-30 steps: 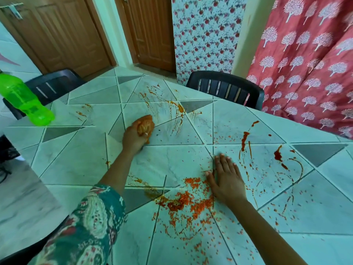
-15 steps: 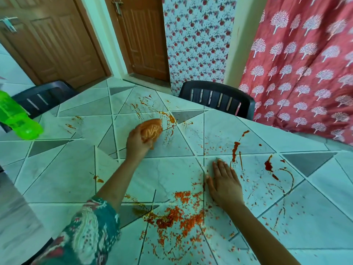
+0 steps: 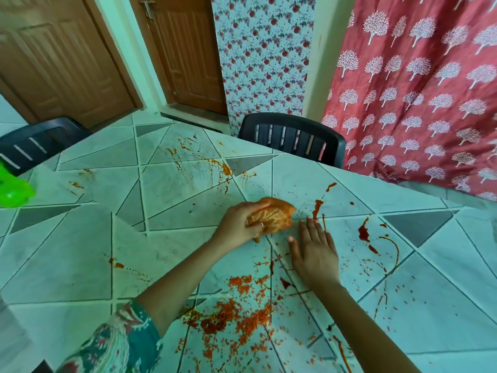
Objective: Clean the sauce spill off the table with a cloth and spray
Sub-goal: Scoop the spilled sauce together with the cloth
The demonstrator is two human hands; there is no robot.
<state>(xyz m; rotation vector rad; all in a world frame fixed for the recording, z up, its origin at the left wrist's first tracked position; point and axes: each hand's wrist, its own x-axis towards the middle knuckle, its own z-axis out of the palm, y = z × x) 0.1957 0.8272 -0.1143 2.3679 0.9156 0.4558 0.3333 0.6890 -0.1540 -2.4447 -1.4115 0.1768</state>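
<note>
Plainly soaked orange, the cloth (image 3: 271, 215) sits bunched at frame centre, gripped by the left hand (image 3: 236, 224). The right hand (image 3: 314, 249) lies flat, fingers straight, on the table (image 3: 67, 238) just beside it. So loaded, the cloth may smear the sauce (image 3: 234, 316) at lower centre rather than lift it.

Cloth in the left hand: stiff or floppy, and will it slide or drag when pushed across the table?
Probably floppy: the cloth sits crumpled into a wad inside the left hand. It looks sauce-stained, so it is likely damp and a bit heavier. On the glossy table it should slide easily.
</note>
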